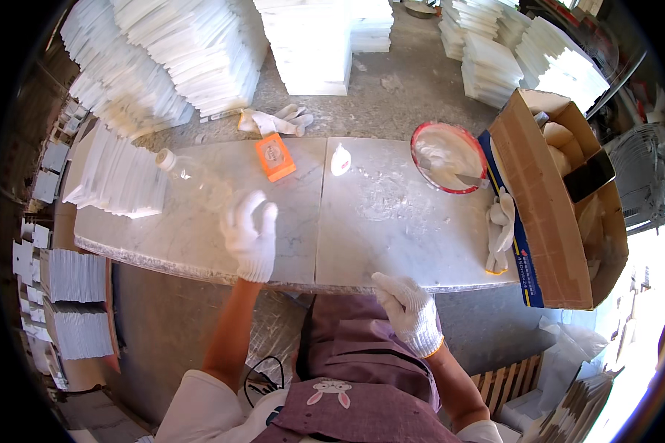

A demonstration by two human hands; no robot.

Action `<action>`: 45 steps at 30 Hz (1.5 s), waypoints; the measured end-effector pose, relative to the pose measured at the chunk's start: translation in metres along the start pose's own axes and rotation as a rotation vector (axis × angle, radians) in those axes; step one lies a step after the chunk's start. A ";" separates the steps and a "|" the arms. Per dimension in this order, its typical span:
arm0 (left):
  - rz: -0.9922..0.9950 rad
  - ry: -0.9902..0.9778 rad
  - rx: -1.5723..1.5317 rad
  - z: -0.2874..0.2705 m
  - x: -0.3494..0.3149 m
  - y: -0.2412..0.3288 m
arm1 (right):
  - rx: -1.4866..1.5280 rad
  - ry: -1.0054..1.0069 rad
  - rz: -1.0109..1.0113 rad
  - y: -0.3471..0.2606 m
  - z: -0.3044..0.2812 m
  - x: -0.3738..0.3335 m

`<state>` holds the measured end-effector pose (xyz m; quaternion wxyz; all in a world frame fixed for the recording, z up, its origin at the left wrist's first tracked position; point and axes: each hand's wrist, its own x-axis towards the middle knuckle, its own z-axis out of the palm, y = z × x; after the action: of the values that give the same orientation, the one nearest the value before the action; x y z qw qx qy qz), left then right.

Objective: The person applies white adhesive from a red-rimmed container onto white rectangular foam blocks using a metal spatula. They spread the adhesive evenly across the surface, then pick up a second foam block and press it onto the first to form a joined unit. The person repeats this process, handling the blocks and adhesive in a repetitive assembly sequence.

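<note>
My left hand (250, 236), in a white knitted glove, is over the left marble slab (292, 247) with its fingers apart and nothing in them. Just beyond it lies a clear plastic bottle (196, 179) with a pale cap. My right hand (408, 314), gloved the same way, hovers at the table's front edge before my apron. Its fingers stretch toward the slab, loosely together, and no held thing shows. An orange box (275, 157) lies on the left slab. A small white bottle (340, 160) stands on the right slab (355, 255), near white powdery residue.
A red-rimmed bowl (430, 181) holds white paste and a scraper (471, 180). Spare gloves (500, 229) lie beside a cardboard box (547, 214) at the right; another glove pair (277, 120) lies behind. White tile stacks (125, 166) flank the left and back.
</note>
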<state>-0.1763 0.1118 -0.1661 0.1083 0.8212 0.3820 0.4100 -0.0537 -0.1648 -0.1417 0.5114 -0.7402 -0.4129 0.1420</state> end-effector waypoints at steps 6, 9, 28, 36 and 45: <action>-0.341 0.213 -0.144 -0.028 0.016 -0.048 | 0.250 -0.028 0.130 0.007 0.015 -0.027; -0.368 0.099 -0.281 -0.022 0.042 -0.064 | 0.244 -0.028 0.081 0.000 0.017 -0.024; -0.338 0.044 -0.136 -0.011 0.019 -0.076 | -0.274 0.348 -0.002 0.021 -0.018 0.001; -0.247 -0.148 -0.408 -0.007 -0.045 0.021 | -0.629 0.231 0.013 0.061 0.006 0.062; -0.082 -0.164 -0.339 0.000 -0.057 0.023 | -0.375 0.246 -0.104 0.039 0.029 0.061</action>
<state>-0.1856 0.0553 -0.1886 0.2922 0.8056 0.3304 0.3955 -0.0161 -0.1058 -0.1755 0.4180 -0.8117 -0.4041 -0.0552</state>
